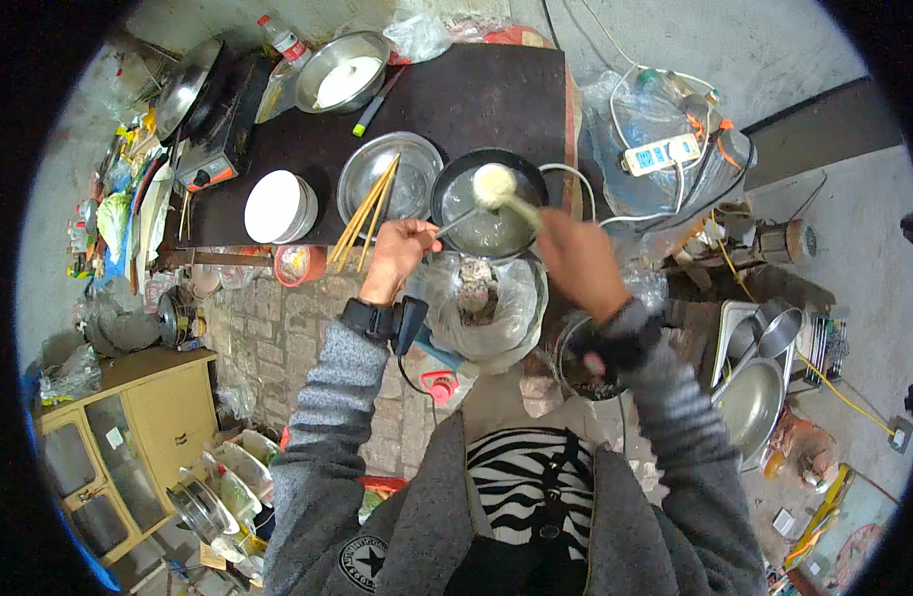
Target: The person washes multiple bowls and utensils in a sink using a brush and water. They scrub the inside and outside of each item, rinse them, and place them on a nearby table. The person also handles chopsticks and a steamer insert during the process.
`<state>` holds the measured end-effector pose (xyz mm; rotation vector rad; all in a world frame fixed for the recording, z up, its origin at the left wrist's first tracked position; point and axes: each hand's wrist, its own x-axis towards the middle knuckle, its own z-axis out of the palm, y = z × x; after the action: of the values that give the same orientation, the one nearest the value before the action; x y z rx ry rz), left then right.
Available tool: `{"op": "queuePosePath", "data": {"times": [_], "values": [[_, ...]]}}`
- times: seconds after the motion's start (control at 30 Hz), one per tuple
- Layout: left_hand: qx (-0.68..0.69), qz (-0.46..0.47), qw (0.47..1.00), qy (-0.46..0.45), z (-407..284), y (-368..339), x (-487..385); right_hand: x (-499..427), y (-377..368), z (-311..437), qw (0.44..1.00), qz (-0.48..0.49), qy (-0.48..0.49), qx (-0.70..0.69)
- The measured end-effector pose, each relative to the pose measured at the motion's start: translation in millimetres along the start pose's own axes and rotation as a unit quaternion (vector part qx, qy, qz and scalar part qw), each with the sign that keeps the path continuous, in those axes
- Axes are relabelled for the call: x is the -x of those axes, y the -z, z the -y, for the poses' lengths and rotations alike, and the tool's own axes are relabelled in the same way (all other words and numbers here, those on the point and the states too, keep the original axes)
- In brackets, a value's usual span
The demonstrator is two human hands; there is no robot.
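My right hand point(586, 257) grips the light handle of a rounded utensil, whose pale head point(494, 185) is over a dark pan point(527, 231) with liquid in it. My left hand point(405, 249) pinches a thin metal utensil handle point(458, 222) that reaches over the pan's left side. Left of the pan, a steel basin point(419, 153) holds several wooden chopsticks point(367, 205) leaning over its front rim. A stack of white bowls point(277, 207) stands farther left. Behind the basin are a knife with a green-tipped handle point(370, 119) and a steel bowl point(378, 56) of white, dough-like food.
A lined bin point(486, 343) stands below the table's front edge point(330, 242). A gas stove point(218, 160) is at the left, near a plastic bottle point(285, 39). A power strip point(659, 155) with cables lies on plastic wrapping at the right. Metal ladles point(780, 333) rest at the lower right.
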<state>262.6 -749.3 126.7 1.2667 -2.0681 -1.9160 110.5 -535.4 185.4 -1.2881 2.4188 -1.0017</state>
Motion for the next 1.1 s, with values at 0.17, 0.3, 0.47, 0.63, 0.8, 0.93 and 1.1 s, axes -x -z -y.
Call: {"op": "queuePosePath", "data": {"times": [0.17,0.3,0.47,0.63,0.8,0.93,1.1], "values": [[0.006,0.01,1.0,-0.01,2.4,2.0,0.4,5.7,2.1,5.3,0.998,0.041,-0.033,0.029],[-0.004,0.002,1.0,-0.009,6.1,2.8,1.8,11.5,1.1,4.4,0.999,0.021,-0.032,-0.01],[0.038,-0.006,0.999,-0.012,1.7,-2.4,6.1,3.1,-5.9,-14.4,0.997,0.027,-0.05,0.045],[-0.4,-0.198,0.802,-0.397,-6.3,-15.8,20.7,-3.4,6.6,-34.7,0.997,0.019,-0.017,0.068],[-0.471,-0.145,0.782,-0.381,-10.8,-39.5,25.7,-14.0,-0.4,-35.1,0.995,0.036,0.045,-0.081],[-0.445,-0.137,0.809,-0.358,-12.2,-43.2,20.5,-28.9,-12.0,-35.8,0.994,0.085,0.025,0.059],[-0.419,-0.142,0.833,-0.333,-11.5,-41.3,16.1,-32.6,-15.5,-34.9,0.993,0.103,0.043,0.039]]}}
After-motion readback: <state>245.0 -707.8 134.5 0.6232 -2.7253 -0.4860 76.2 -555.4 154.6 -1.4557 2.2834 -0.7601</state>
